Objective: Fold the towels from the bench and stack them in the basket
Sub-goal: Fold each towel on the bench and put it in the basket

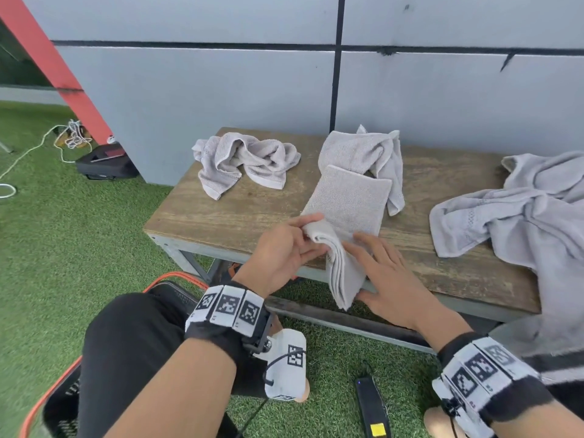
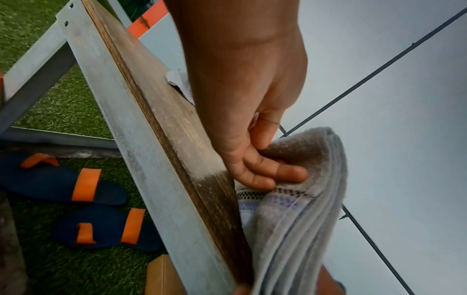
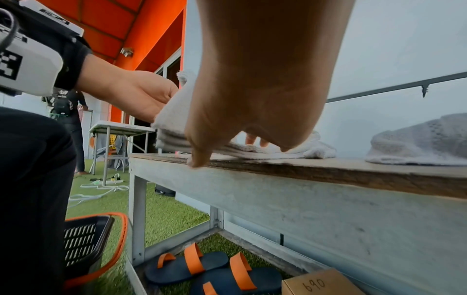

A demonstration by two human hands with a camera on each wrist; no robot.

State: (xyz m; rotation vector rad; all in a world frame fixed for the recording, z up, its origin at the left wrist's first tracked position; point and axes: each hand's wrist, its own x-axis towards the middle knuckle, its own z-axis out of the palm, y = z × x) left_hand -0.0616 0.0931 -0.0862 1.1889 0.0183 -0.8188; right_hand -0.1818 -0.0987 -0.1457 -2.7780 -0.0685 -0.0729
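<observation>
A folded grey towel (image 1: 347, 200) lies mid-bench on the wooden bench (image 1: 227, 213), its near end drooping over the front edge. My left hand (image 1: 311, 237) pinches the layered fold at its near left corner; the left wrist view shows my fingers (image 2: 265, 173) curled on the towel (image 2: 303, 219). My right hand (image 1: 376, 267) rests on the towel's near right side, fingers straight. Crumpled towels lie at the left (image 1: 243, 159), behind the folded one (image 1: 376, 147) and at the right (image 1: 521, 213). The black basket (image 1: 60, 403) with an orange rim stands beside my left knee.
A grey wall (image 1: 221, 90) backs the bench. Blue and orange sandals (image 3: 192, 267) and a cardboard box (image 3: 321, 283) lie under it. A black device (image 1: 373, 406) lies on the grass near my right wrist. Cables (image 1: 72, 137) and a black case (image 1: 107, 165) are at the left.
</observation>
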